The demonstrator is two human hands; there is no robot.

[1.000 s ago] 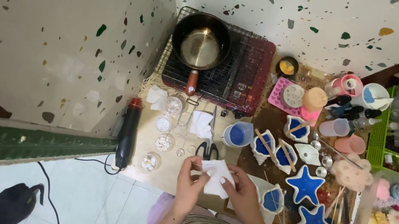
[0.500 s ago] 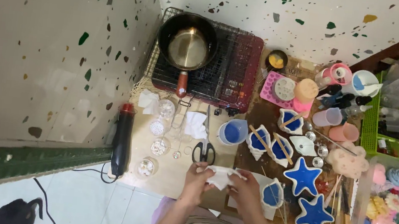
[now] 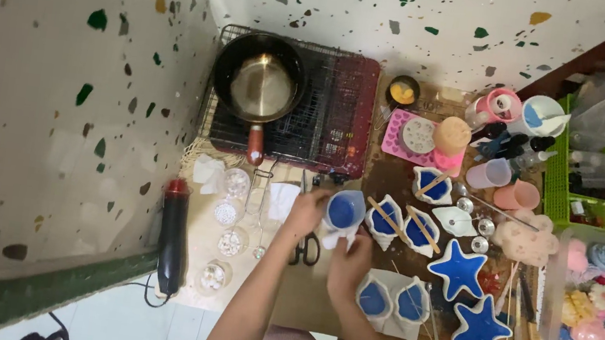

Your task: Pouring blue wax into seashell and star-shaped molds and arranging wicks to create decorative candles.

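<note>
Left hand point(image 3: 306, 211) grips a blue cup point(image 3: 344, 211); right hand point(image 3: 349, 263) presses a white tissue point(image 3: 332, 237) beneath it, fingers partly hidden.

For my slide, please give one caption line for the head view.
Left hand holds blue cup, right hand wipes it with white tissue, beside blue star moulds.

Blue cup point(image 3: 344, 211) upright w/ blue liquid, white tissue point(image 3: 333, 236) crumpled beneath
</note>
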